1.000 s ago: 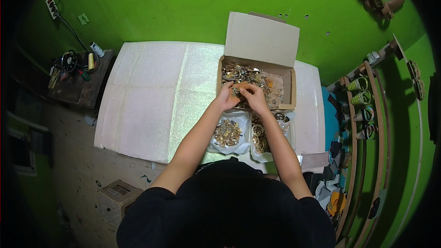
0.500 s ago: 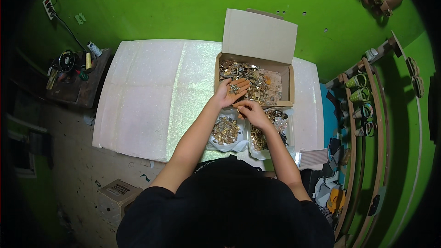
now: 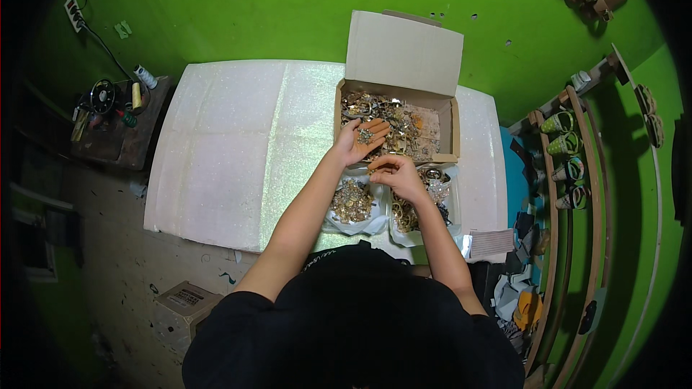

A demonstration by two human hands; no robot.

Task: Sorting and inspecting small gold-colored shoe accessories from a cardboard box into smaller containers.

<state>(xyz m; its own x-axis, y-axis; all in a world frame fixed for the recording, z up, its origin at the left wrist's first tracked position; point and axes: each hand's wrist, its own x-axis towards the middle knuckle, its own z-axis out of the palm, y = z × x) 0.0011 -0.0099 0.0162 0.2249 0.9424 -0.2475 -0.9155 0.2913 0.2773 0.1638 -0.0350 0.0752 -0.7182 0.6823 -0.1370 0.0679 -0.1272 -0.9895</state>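
Note:
My left hand [image 3: 351, 148] is palm up over the near left part of an open cardboard box [image 3: 455, 130], fingers stretched out. A cluster of small silvery metal pieces [image 3: 366, 136] rests on it. Just nearer, my right hand [image 3: 396, 175] is closed in a pinch above two plastic-lined containers; what sits between its fingertips is too small to make out. Gold and silver trinkets [image 3: 375, 106] fill much of the box. The left container [image 3: 348, 229] holds small gold and silver bits, the right container [image 3: 425, 238] larger gold rings and clear pieces.
A glittery white cover [image 3: 216, 151] lies over the table. The box lid [image 3: 404, 54] stands raised at the back. At left is a small dark table [image 3: 119, 145] with thread spools; at right, a wooden rack [image 3: 595, 194] with sandals. A striped grey piece [image 3: 491, 243] lies at the near right corner.
My right hand has moved slightly away from the left palm, toward the near side. The left hand stays palm up with the metal pieces. The whole view has shifted a little.

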